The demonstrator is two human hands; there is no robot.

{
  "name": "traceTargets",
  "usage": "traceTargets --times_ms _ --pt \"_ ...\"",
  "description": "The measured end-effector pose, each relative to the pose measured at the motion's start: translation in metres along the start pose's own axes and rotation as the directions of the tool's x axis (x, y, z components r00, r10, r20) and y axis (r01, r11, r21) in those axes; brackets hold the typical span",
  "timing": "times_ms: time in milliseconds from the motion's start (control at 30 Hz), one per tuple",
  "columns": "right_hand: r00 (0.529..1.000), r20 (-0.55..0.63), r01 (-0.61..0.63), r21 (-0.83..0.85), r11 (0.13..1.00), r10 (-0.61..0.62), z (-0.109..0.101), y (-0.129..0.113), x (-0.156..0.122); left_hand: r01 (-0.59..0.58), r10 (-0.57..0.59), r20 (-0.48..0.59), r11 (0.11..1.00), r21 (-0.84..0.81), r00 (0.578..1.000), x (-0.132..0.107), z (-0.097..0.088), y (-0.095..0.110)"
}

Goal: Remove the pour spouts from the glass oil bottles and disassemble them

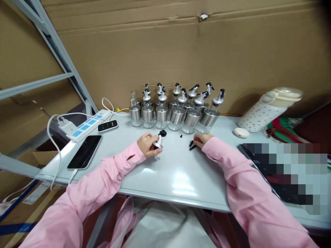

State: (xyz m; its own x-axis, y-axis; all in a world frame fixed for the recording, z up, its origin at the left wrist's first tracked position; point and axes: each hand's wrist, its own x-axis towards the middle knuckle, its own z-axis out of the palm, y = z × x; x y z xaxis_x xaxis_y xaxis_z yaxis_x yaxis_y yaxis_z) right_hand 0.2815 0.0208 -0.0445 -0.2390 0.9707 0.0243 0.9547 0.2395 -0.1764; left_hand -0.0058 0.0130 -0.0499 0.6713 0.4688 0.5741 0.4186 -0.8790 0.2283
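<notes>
Left hand: near the centre of the frame, our left hand (147,144) holds a spout (159,141) in a narrow grip between thumb and fingers.
Spout: we see smooth, shiny silver, rounded, flaring toward a dark lower edge.
Right hand: right of centre, our right hand (203,139) has its fingers drawn close together at some black caps (192,148); we cannot tell whether it pinches one.
Black caps: short, slim and dark, they lie on the table by our right fingertips.
Black stopper: a round, ringed stopper (162,133) sits just beyond our left hand, between it and the bottles.
Black bit: a tiny piece (181,136) lies between our hands.
Sleeves: our pink cloth sleeves (110,168) wrinkle across the lower left and lower right.
Table: pale grey, smooth and glossy, the table (170,168) throws back light at lower middle.
Bottles: across the middle we see clear glass bottles (161,114) in brushed-metal jackets, most topped with silver and black pourers; the front ones partly hide those behind.
Left side: a flat phone (84,152), a small black display (108,126) and a white power strip (89,125), with a white cable (58,151) looping past.
Right side: a spotted flask (263,112), an oval white case (241,132) and a dark panel (261,168), partly pixelated.
Backdrop: creased brown cardboard (155,44) fills the top; a grey metal rack (59,44) stands upper left.
</notes>
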Motion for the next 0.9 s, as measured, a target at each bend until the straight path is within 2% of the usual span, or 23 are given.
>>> traceTargets --times_ms 233,467,667,900 --pt "0.998 0.061 0.005 0.129 0.992 -0.013 -0.004 -0.015 -0.004 -0.011 0.011 -0.039 1.000 -0.007 0.999 0.001 0.000 0.002" --pt "0.996 0.086 0.002 0.153 0.988 -0.016 -0.002 -0.009 0.000 -0.046 0.045 -0.063 0.999 -0.010 0.997 0.002 -0.001 0.003" --pt "0.997 0.032 0.064 0.107 0.992 -0.068 -0.001 -0.016 0.001 -0.044 0.044 -0.040 0.999 0.003 0.998 0.002 0.000 0.002" --pt "0.976 -0.107 0.193 0.050 0.980 -0.187 0.009 -0.013 0.013 -0.011 0.011 -0.045 1.000 0.007 0.999 0.002 0.000 0.003"
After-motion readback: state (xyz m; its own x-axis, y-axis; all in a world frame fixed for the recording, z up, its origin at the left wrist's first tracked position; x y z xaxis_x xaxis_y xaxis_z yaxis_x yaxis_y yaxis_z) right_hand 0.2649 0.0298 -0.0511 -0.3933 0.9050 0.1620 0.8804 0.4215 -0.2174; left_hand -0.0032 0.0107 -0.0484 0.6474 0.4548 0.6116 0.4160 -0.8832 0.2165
